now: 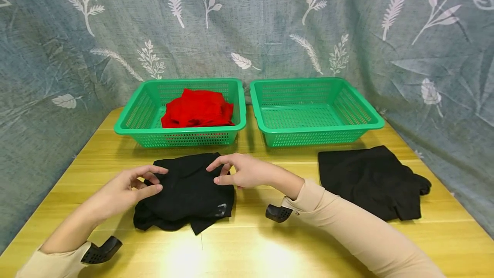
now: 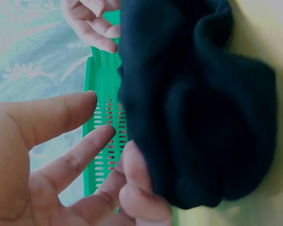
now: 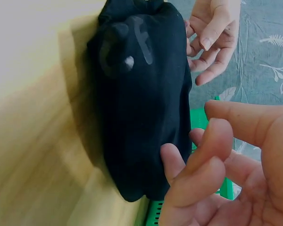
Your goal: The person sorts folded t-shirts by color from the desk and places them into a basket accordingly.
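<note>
A folded black garment (image 1: 189,188) with a small pale print near its front right corner lies on the table. My left hand (image 1: 133,185) is at its left side, thumb and fingers apart with nothing between them. Over its back right part is my right hand (image 1: 241,170), fingers loosely bent and spread from the thumb. In the left wrist view, the left fingertips (image 2: 134,157) come right to the edge of the black cloth (image 2: 193,108). The right wrist view has the print on the black fabric (image 3: 141,103) and a right fingertip (image 3: 170,157) overlapping its side.
Behind the garment stands a green plastic basket (image 1: 179,131) holding red cloth (image 1: 198,108). Beside it on the right is a second green basket (image 1: 320,130) with nothing in it. Another black garment (image 1: 370,183) lies at the table's right. A patterned grey-blue curtain (image 1: 262,20) hangs behind.
</note>
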Demonstrator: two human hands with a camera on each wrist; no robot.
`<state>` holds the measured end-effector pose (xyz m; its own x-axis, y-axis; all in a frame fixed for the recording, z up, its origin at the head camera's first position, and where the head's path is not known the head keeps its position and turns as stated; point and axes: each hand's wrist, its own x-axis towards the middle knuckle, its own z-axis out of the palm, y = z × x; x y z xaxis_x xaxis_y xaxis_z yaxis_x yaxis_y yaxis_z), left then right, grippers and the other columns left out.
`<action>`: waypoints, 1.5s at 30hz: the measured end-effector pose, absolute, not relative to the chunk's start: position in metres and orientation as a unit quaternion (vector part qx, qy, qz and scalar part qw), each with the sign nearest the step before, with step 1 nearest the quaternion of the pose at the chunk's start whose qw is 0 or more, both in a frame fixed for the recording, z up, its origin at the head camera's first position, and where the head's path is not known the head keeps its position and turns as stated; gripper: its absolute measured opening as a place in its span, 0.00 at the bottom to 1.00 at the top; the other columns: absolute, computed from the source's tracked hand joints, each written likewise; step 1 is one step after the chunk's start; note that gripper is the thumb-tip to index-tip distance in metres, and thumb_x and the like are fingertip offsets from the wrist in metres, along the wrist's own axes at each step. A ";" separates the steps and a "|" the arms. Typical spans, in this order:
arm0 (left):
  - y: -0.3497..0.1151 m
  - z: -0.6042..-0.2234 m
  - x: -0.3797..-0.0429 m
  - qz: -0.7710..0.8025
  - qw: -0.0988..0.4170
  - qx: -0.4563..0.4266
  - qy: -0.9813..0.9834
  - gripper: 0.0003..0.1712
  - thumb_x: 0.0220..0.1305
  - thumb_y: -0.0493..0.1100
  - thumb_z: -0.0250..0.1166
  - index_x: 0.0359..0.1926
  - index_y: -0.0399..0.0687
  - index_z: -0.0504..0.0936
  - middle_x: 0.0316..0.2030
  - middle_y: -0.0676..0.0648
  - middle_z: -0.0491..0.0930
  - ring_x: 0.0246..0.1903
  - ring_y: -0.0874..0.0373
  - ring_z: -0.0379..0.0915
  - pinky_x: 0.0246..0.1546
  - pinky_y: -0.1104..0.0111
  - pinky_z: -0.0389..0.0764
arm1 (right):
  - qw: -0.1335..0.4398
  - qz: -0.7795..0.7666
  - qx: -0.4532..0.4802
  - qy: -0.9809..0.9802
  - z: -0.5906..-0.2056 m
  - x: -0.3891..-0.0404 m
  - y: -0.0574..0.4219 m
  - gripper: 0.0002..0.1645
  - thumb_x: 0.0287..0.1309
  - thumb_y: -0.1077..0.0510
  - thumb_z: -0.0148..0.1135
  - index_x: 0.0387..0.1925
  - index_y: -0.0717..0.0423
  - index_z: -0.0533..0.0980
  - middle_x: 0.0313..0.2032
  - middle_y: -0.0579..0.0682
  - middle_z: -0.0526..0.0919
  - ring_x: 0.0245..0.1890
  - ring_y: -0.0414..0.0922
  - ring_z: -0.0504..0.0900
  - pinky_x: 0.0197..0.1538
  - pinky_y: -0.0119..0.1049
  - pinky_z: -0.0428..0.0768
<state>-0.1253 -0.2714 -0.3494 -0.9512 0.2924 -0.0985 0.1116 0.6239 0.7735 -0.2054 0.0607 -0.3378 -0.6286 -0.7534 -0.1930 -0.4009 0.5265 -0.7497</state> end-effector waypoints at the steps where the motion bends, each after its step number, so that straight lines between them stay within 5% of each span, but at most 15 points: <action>1: -0.270 -0.351 -0.124 0.418 0.110 0.115 0.894 0.26 0.76 0.47 0.68 0.71 0.47 0.79 0.53 0.42 0.81 0.42 0.51 0.78 0.37 0.67 0.81 | 0.257 -0.341 -0.345 0.836 -0.339 -0.204 0.061 0.24 0.76 0.53 0.66 0.69 0.45 0.79 0.48 0.49 0.86 0.19 0.59 0.77 0.30 0.30 0.76; 4: -0.267 -0.354 -0.121 0.416 0.116 0.123 0.894 0.26 0.75 0.47 0.69 0.70 0.48 0.80 0.54 0.41 0.78 0.41 0.51 0.74 0.35 0.67 0.78 | 0.252 -0.336 -0.347 0.838 -0.342 -0.201 0.061 0.23 0.76 0.52 0.66 0.69 0.45 0.79 0.50 0.49 0.86 0.24 0.65 0.81 0.32 0.30 0.78; 45: -0.182 -0.369 -0.106 0.425 0.095 0.254 0.863 0.21 0.73 0.46 0.72 0.64 0.58 0.83 0.53 0.45 0.75 0.38 0.62 0.71 0.36 0.71 0.77 | 0.217 -0.386 -0.304 0.844 -0.360 -0.146 0.172 0.24 0.77 0.50 0.65 0.69 0.50 0.78 0.55 0.57 0.79 0.17 0.51 0.80 0.30 0.37 0.84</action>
